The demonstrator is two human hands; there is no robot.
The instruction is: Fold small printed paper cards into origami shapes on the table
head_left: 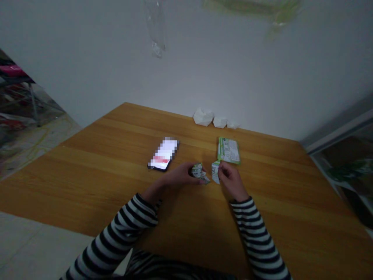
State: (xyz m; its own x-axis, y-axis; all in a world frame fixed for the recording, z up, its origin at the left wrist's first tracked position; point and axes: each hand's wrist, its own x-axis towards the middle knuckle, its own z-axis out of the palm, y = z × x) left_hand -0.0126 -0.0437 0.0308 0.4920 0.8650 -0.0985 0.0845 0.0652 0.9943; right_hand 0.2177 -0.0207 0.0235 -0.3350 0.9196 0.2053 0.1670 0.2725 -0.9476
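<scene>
My left hand [183, 174] is closed around a folded piece of printed paper [197, 170] in green and white, its creased end sticking out past the fingertips. Pinched in my right hand [231, 179] is a smaller printed paper piece [215, 172] with a green top edge. A narrow gap separates the two pieces. Just beyond my right hand, a green and white printed packet [229, 150] lies flat on the table. Farther left, past my left hand, rests a phone [164, 154] with its screen lit and blurred.
Crumpled white tissues [203, 117] stand along the back edge of the wooden table [96, 155], against the wall [101, 58]. Clear tape [157, 27] hangs on the wall. A metal-legged rack [33, 103] is at the far left.
</scene>
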